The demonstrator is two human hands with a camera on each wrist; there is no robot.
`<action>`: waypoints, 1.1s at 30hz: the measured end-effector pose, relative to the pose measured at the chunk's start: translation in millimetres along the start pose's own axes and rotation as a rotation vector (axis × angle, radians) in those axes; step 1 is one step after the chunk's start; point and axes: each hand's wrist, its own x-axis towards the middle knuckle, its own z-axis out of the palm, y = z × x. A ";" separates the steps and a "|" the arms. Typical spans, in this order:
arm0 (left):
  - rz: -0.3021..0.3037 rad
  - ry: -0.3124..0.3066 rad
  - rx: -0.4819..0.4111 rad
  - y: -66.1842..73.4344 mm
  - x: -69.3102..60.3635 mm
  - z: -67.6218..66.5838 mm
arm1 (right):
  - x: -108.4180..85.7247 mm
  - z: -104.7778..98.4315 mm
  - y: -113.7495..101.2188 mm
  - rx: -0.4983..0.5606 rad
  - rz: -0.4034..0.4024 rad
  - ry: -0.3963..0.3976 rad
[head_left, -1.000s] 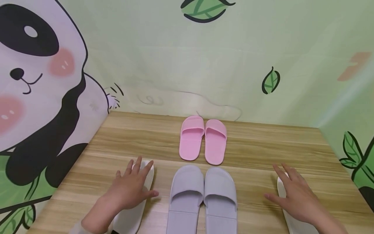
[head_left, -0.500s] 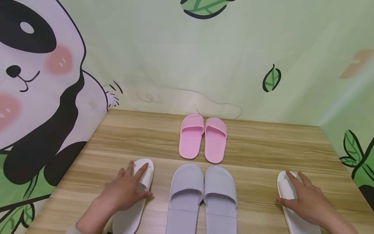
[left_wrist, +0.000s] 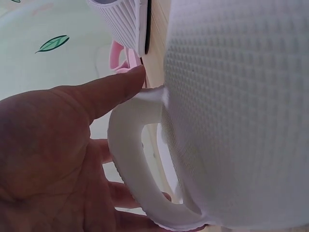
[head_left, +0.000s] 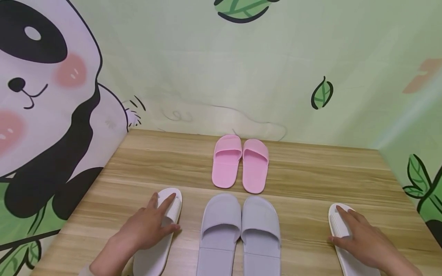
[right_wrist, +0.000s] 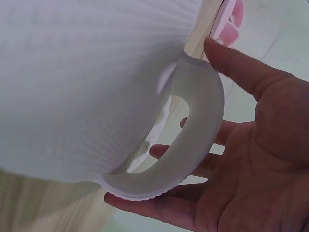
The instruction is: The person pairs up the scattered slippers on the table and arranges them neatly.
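Fingers point(head_left: 168, 202) and thumb of the left hand point(head_left: 147, 226) straddle the strap point(left_wrist: 126, 150) of a white slipper point(head_left: 152, 257). That grip is spread: seen from the left wrist, the thumb tip meets one edge of the strap, the other fingers reach along its far side with gaps between them, and the palm is apart from it. How firmly they press cannot be told.

The right hand point(head_left: 362, 237) lies in much the same way over another white slipper point(head_left: 352, 262), off to the right. Its grip is spread too, thumb by the inner edge of the strap and fingers parted beyond it; whether the thumb touches is unclear.

Both white slippers lie flat and well apart on a wood-grain surface point(head_left: 300, 168), toes toward the pale green wall point(head_left: 179, 65). Between them is a pair of grey slippers point(head_left: 222, 212), side by side, heels cut off by the lower edge of the head view. Just beyond their toes sit smaller pink slippers point(head_left: 226, 172), close together near the foot of the wall.
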 end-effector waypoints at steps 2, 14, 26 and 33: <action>0.000 0.007 0.001 0.3 0.6 0.5 | 0.6 -0.4 0.7 0.008 0.012 -0.020; 0.009 0.050 0.010 -0.9 1.4 -1.0 | 4.4 0.2 4.8 0.000 0.059 -0.044; 0.015 0.084 0.015 2.3 1.7 -7.0 | 2.1 -3.5 1.1 -0.018 0.019 -0.002; 0.024 0.096 0.024 16.1 7.7 -15.4 | 2.9 -6.4 -1.5 -0.025 0.022 -0.013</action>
